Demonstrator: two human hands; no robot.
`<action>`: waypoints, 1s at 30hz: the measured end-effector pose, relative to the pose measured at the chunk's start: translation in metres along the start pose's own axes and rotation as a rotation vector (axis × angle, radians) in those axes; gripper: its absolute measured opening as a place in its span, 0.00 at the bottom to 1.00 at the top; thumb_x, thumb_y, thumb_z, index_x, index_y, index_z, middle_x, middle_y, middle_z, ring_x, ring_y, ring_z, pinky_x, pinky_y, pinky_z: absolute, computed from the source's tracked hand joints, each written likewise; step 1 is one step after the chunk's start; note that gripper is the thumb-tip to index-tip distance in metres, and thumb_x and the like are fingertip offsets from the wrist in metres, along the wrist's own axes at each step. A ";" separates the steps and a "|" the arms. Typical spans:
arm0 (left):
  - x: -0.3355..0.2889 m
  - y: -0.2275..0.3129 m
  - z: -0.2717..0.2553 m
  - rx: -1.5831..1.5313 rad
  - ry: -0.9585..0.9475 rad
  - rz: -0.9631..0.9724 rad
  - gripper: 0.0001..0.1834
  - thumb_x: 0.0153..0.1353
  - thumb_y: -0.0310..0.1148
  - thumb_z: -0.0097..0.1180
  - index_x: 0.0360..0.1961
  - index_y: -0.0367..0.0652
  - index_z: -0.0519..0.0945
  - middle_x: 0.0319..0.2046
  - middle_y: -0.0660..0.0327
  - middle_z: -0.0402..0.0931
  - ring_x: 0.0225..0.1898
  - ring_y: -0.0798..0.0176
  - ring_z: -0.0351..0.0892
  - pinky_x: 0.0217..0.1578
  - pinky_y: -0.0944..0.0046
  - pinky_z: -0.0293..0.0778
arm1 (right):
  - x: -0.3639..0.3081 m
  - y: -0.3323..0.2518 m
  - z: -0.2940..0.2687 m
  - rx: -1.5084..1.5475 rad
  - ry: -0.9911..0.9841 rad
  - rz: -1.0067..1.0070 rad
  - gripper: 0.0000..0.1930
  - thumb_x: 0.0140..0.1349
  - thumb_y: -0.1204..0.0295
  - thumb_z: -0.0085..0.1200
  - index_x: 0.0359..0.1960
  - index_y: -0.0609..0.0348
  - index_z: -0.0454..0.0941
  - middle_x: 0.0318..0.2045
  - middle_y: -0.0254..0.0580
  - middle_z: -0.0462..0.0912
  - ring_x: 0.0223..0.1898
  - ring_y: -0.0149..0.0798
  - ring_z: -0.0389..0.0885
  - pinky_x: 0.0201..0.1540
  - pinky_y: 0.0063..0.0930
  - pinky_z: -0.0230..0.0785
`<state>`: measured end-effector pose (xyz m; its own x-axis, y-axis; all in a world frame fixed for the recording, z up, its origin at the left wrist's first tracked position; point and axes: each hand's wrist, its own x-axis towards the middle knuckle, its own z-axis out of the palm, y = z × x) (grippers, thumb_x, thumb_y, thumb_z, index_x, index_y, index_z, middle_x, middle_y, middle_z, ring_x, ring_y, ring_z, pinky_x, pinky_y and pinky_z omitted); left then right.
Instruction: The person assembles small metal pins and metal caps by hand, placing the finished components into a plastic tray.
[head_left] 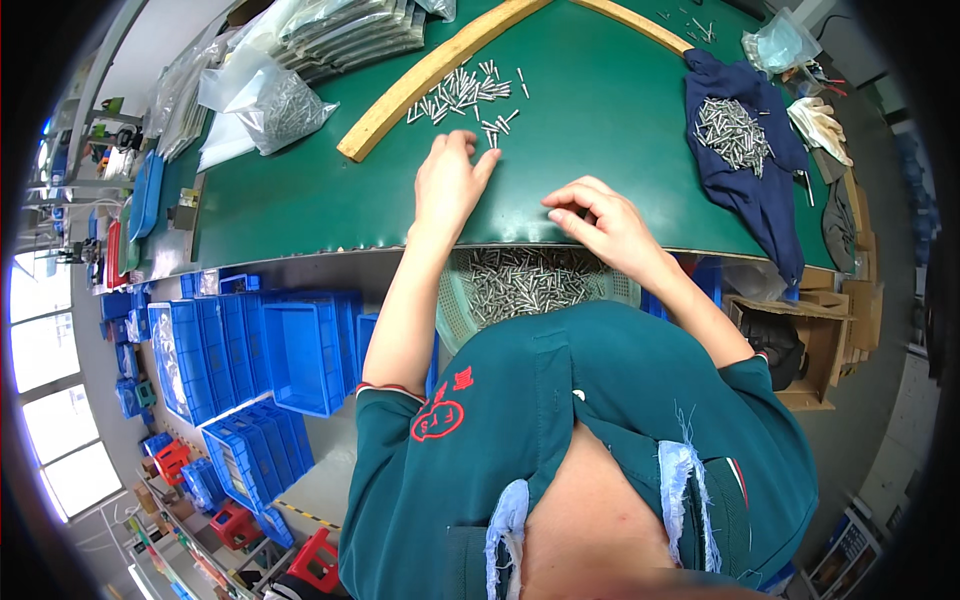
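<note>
My left hand is over the green tabletop, at the near edge of a loose pile of small metal pins. Its fingers are bent and the thumb stands apart from them; I see nothing between them. A few stray pins lie just beyond its thumb. My right hand hovers near the table's front edge, fingers curled and thumb tip close to the index finger. Whatever it may hold is too small to make out. Below the edge, in front of my body, a pale green basket holds many more pins.
A wooden strip borders the pile on the left; another strip lies behind. At right, a dark blue cloth carries a pin heap beside white gloves. Plastic bags lie left. Blue crates stand below.
</note>
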<state>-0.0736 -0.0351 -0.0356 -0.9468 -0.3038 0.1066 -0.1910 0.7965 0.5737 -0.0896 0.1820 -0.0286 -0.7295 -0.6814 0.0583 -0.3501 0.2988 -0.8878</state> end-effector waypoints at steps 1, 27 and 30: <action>0.006 0.001 0.005 0.119 0.063 0.040 0.21 0.54 0.41 0.60 0.41 0.36 0.75 0.37 0.50 0.75 0.39 0.49 0.78 0.40 0.56 0.74 | 0.002 0.001 -0.002 -0.056 0.031 0.008 0.10 0.60 0.68 0.52 0.41 0.57 0.78 0.34 0.39 0.76 0.34 0.36 0.78 0.37 0.27 0.70; -0.032 0.012 0.012 0.005 -0.009 0.325 0.09 0.54 0.28 0.56 0.37 0.42 0.76 0.35 0.58 0.73 0.41 0.55 0.73 0.43 0.59 0.70 | 0.032 0.019 -0.001 -0.496 0.100 -0.164 0.06 0.55 0.71 0.51 0.34 0.52 0.78 0.35 0.36 0.75 0.41 0.41 0.76 0.42 0.36 0.70; -0.032 0.010 0.009 0.060 -0.086 0.300 0.08 0.54 0.28 0.55 0.37 0.43 0.77 0.34 0.58 0.73 0.40 0.55 0.74 0.42 0.59 0.71 | 0.032 0.011 0.002 -0.426 0.056 -0.120 0.08 0.55 0.70 0.52 0.36 0.54 0.77 0.36 0.39 0.76 0.42 0.43 0.76 0.44 0.37 0.70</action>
<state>-0.0474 -0.0124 -0.0402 -0.9811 -0.0067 0.1932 0.0882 0.8738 0.4781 -0.1155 0.1626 -0.0369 -0.6960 -0.6940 0.1844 -0.6363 0.4770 -0.6063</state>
